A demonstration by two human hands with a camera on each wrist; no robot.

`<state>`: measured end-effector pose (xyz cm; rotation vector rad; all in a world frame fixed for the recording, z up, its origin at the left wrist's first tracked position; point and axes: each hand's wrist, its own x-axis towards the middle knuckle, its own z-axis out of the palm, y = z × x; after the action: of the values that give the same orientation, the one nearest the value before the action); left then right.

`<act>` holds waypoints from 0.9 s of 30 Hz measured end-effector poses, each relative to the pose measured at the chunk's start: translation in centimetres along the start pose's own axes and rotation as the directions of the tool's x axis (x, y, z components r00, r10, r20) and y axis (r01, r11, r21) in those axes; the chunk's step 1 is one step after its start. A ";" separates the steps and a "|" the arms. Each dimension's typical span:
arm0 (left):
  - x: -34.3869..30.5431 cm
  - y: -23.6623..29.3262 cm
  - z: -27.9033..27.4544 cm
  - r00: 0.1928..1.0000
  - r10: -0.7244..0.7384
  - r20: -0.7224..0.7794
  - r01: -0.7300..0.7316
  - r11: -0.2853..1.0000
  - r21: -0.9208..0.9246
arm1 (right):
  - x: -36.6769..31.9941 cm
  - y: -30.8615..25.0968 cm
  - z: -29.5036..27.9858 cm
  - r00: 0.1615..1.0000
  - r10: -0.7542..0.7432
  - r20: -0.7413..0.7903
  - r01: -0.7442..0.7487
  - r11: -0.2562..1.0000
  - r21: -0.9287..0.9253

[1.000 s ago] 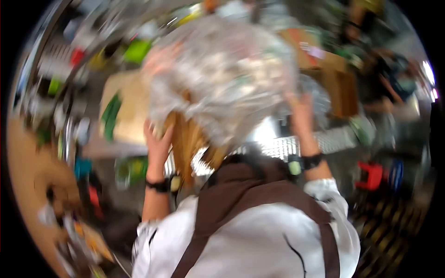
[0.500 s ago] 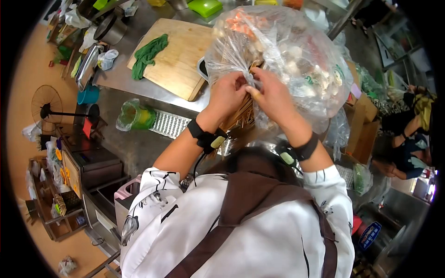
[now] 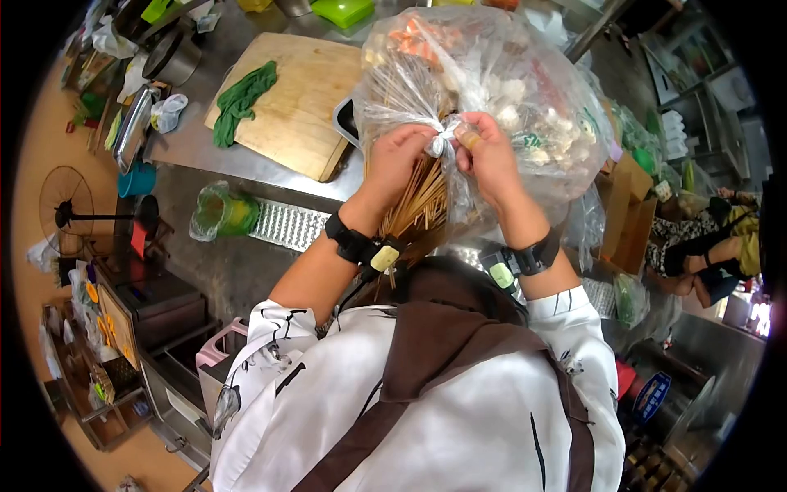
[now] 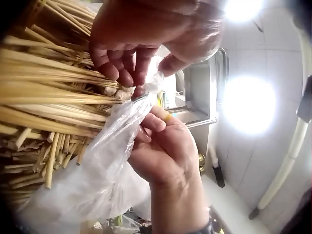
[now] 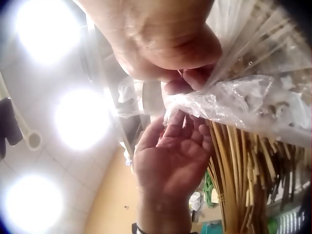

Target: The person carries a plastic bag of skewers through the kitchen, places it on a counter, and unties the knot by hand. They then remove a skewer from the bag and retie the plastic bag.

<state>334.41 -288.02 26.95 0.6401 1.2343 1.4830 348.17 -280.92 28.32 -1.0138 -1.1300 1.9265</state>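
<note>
A large clear plastic bag [image 3: 533, 90] bulges with skewered pale and orange food, its neck gathered into a twisted knot [image 3: 443, 138]. From the left side my left hand [image 3: 392, 164] pinches plastic at that knot, thumb and fingers close together. My right hand [image 3: 492, 164] grips the knot's other side, with a yellowish band round one finger. Below the knot, a thick bundle of thin wooden skewers [image 3: 420, 197] sticks out toward my body. In the left wrist view a loose flap of the plastic bag [image 4: 105, 156] hangs beside the skewers. Both hands meet at the knot.
Left of the bag lies a wooden cutting board [image 3: 303, 90] with a green cloth [image 3: 246, 102] on it. A dark tray [image 3: 346, 123] edges out from under the bag. Cardboard boxes [image 3: 627, 205] stand at right; people [image 3: 721, 238] are further right. A perforated metal strip [image 3: 291, 223] runs below the table edge.
A second ago the hands were apart on either side of the bag in a blurred view. They came together at its neck, and a white knot now shows between the fingers.
</note>
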 end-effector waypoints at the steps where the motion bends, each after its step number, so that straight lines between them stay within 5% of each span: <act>1: 0.1 0.1 -0.1 1.000 -0.003 0.005 0.003 1.000 0.001 | -0.1 -0.2 0.1 1.000 -0.010 0.008 0.010 1.000 -0.029; 4: 0.1 0.0 -0.4 0.999 -0.022 0.043 0.022 1.000 -0.011 | -0.7 -0.4 0.4 0.997 -0.066 0.027 0.068 0.993 -0.092; 10: 0.3 -0.7 -0.1 0.980 0.172 0.096 -0.185 0.973 0.139 | -1.4 0.9 0.4 0.972 -0.229 0.042 0.229 0.910 -0.345; 12: 0.0 -0.4 0.0 0.964 0.259 0.055 -0.260 0.889 0.377 | -1.8 1.4 0.4 0.961 -0.272 0.041 0.265 0.876 -0.402; 14: 0.2 -1.1 -0.4 0.952 0.300 0.066 -0.302 0.875 0.379 | -2.1 1.7 0.4 0.702 -0.675 0.228 0.644 0.464 -0.608; 15: 0.1 -1.1 -0.5 0.937 0.341 0.074 -0.343 0.858 0.383 | -2.3 1.7 0.3 0.704 -0.673 0.226 0.641 0.466 -0.610; 17: 0.1 -0.9 -0.9 0.955 0.288 0.070 -0.295 0.912 0.286 | -2.5 1.5 0.0 0.531 -0.731 0.428 0.755 0.179 -0.631; 20: -0.4 0.3 -0.9 0.980 0.185 0.077 -0.193 0.973 0.128 | -2.9 1.7 0.5 0.468 -0.747 0.473 0.794 0.120 -0.596; 24: -0.1 0.1 -0.6 0.991 0.104 0.087 -0.096 0.992 -0.087 | -2.7 2.1 0.6 0.514 -0.778 0.361 0.776 0.241 -0.583; 26: -0.1 -0.2 -0.4 0.996 0.057 0.070 -0.043 0.982 -0.186 | -2.6 2.8 0.8 0.825 -0.562 0.057 0.563 0.807 -0.179; 27: -0.1 -0.2 -0.2 0.997 0.064 0.045 -0.053 0.975 -0.215 | -2.7 2.6 0.9 0.826 -0.562 0.053 0.561 0.808 -0.181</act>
<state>334.37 -288.17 26.73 0.5706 1.0061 1.6127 348.21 -284.54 27.06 -0.6639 -1.4410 1.3560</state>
